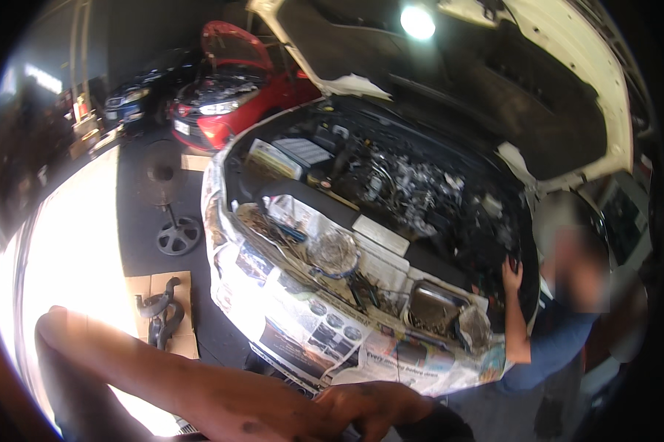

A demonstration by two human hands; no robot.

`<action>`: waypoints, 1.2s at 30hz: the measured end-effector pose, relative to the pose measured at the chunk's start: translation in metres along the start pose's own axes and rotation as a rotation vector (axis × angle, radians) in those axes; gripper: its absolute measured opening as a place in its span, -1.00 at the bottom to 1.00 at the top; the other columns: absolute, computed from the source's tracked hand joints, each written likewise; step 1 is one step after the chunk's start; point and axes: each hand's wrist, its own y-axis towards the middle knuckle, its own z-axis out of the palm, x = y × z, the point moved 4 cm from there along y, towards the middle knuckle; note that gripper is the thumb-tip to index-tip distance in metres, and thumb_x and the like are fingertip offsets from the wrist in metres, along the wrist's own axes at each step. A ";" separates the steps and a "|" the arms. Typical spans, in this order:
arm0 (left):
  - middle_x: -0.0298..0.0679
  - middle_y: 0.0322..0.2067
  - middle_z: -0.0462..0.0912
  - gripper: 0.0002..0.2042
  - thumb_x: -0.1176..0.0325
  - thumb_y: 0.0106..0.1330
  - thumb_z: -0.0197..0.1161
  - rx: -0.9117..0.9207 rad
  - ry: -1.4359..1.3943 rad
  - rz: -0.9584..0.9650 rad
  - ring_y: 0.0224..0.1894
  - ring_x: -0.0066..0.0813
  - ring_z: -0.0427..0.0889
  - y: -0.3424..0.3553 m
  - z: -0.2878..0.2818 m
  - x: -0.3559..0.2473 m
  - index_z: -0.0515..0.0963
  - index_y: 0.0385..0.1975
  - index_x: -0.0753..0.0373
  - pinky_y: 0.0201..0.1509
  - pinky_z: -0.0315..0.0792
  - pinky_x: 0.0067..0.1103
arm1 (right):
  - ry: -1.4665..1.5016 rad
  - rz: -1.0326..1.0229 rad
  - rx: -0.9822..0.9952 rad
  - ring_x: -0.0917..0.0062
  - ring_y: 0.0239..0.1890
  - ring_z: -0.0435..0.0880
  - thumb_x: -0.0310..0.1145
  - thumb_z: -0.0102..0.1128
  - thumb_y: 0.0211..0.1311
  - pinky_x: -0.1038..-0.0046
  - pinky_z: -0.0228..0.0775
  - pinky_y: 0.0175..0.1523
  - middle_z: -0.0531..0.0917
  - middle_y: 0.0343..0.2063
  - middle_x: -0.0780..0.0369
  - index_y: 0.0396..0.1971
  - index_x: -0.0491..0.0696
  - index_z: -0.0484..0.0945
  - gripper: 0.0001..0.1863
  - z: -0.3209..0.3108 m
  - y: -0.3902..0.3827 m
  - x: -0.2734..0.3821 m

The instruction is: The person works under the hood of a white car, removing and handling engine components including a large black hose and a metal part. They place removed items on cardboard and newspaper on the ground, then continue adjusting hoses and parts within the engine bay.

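Observation:
My left forearm slants across the lower left, and my left hand is low in the middle, its fingers hidden. Against it, my right hand has bent fingers near the lower edge; a dark band or sleeve lies beside it. What the right hand holds, if anything, does not show. Just beyond both hands, newspaper covers the front of a car with its hood raised. On that front lie a clear plastic-wrapped round container, a metal tray and several hand tools. Behind them sits the exposed engine.
A co-worker leans in at the right, one hand on the engine bay's edge. Black hoses lie on cardboard at left. A fan with a round base stands behind them. Farther back is a red car, hood up.

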 end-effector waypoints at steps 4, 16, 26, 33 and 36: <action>-0.05 -0.06 0.69 -0.70 0.16 0.51 0.31 -0.024 0.049 -0.245 0.06 -0.10 0.72 -0.025 0.009 -0.025 0.60 -0.01 0.28 0.10 0.64 -0.26 | 0.011 -0.096 0.110 0.24 -0.27 0.78 -0.08 0.91 -0.10 0.24 0.58 -0.14 0.82 -0.31 0.13 -0.30 -0.09 0.89 -0.52 0.004 0.026 -0.013; 0.14 -0.22 0.71 -0.70 0.25 0.63 0.03 0.340 0.293 -0.637 -0.09 0.25 0.73 0.050 -0.065 -0.011 0.57 -0.12 0.39 -0.05 0.63 -0.05 | -0.481 -0.551 -0.201 0.28 -0.43 0.67 0.04 0.73 0.08 0.21 0.39 -0.35 0.66 -0.44 0.23 -0.28 0.02 0.87 -0.59 -0.010 -0.036 0.032; 0.10 -0.34 0.75 -0.72 0.21 0.36 0.25 0.465 0.287 -0.240 -0.24 0.21 0.79 0.080 -0.057 0.062 0.63 -0.29 0.36 -0.17 0.68 -0.05 | -0.729 -0.545 -0.441 0.22 -0.51 0.58 0.22 0.61 0.15 0.13 0.20 -0.47 0.54 -0.48 0.21 -0.23 0.10 0.79 -0.51 0.051 -0.073 0.059; -0.03 -0.35 0.67 -0.77 0.26 0.24 0.46 0.456 0.142 -0.150 -0.23 0.04 0.74 0.078 -0.055 0.044 0.57 -0.40 0.25 -0.20 0.62 -0.15 | -0.717 -0.538 -0.395 0.24 -0.34 0.59 0.14 0.49 0.35 0.12 0.30 -0.31 0.53 -0.38 0.24 -0.49 0.08 0.54 -0.52 0.090 -0.061 0.083; 0.00 -0.39 0.66 -0.80 0.26 0.23 0.42 0.387 0.088 -0.119 -0.29 0.08 0.73 0.071 -0.044 0.034 0.60 -0.39 0.24 -0.21 0.62 -0.13 | -0.696 -0.431 -0.254 0.26 -0.33 0.59 0.19 0.51 0.32 0.10 0.31 -0.30 0.53 -0.36 0.22 -0.47 0.08 0.56 -0.50 0.084 -0.075 0.099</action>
